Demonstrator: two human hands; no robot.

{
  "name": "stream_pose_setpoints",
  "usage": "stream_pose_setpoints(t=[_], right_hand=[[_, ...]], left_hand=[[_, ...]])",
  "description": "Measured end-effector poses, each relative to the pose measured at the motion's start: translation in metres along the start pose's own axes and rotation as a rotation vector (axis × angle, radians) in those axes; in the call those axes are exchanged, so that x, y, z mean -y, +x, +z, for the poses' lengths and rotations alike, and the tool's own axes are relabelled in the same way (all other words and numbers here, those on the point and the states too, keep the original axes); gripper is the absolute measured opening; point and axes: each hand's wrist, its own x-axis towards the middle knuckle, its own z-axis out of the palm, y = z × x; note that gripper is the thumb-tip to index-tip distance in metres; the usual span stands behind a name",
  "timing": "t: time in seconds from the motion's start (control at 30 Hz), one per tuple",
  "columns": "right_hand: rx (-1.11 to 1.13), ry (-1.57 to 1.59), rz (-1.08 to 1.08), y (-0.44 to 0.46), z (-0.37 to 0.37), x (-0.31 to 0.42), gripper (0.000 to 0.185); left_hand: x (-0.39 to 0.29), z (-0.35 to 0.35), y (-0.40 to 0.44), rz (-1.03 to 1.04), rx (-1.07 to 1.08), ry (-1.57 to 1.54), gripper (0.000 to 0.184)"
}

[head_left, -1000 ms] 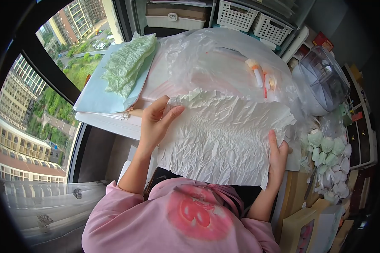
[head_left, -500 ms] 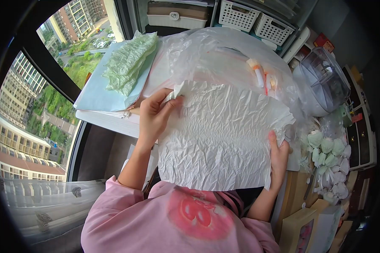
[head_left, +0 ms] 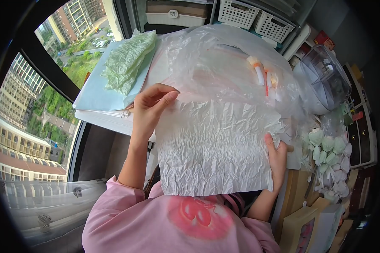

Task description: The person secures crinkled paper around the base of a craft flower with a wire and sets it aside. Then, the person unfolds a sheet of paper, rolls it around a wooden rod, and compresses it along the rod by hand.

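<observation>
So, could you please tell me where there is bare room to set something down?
A narrow strip of white table lies bare between the blue sheet and the near edge; a wooden patch shows between the right forearm and the pale flower-like bundle. Beyond the crinkled white paper, rumpled clear plastic crowds most of that table.

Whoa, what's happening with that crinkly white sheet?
Someone in a pink top has a crinkled white sheet spread out. The right hand holds its right edge; the left hand is at the top left corner, its grip unclear. A crumpled green sheet lies on blue paper nearby.
</observation>
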Motion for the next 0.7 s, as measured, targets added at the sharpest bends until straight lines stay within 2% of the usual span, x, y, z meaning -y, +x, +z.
stream_pose_setpoints(t=[0.13,0.2,0.27,0.33,0.37,0.47,0.53,0.6,0.67,0.7], right_hand=[[-0.052,0.009,0.036,-0.001,-0.006,-0.001,0.030],[-0.068,-0.007,0.036,0.000,-0.009,-0.003,0.031],[-0.101,0.027,0.034,0.000,-0.011,-0.003,0.030],[-0.098,0.041,0.064,0.001,-0.017,-0.009,0.030],[-0.094,0.057,0.092,0.001,-0.019,-0.012,0.031],[-0.101,0.036,0.103,0.002,-0.022,-0.013,0.031],[-0.074,0.013,0.083,0.000,-0.019,-0.006,0.032],[-0.048,-0.009,0.060,-0.001,-0.012,-0.002,0.032],[-0.054,0.059,0.036,-0.001,-0.004,-0.004,0.034],[-0.057,0.086,0.067,-0.003,-0.001,0.000,0.034]], left_hand=[[-0.007,-0.011,0.001,-0.064,0.108,-0.052,0.013],[-0.006,-0.020,0.001,-0.114,0.341,0.144,0.015],[0.000,-0.024,-0.001,-0.179,0.374,0.137,0.016],[0.003,-0.028,-0.002,-0.098,0.459,0.344,0.014],[0.003,-0.028,-0.003,-0.098,0.460,0.345,0.014],[0.005,-0.028,-0.004,-0.057,0.348,0.362,0.013],[0.008,-0.032,-0.002,-0.031,0.100,0.192,0.016],[0.007,-0.031,-0.001,0.012,0.086,0.158,0.013],[0.003,-0.016,-0.003,0.023,-0.204,0.002,0.027],[-0.002,-0.008,-0.004,0.052,-0.119,-0.052,0.055]])
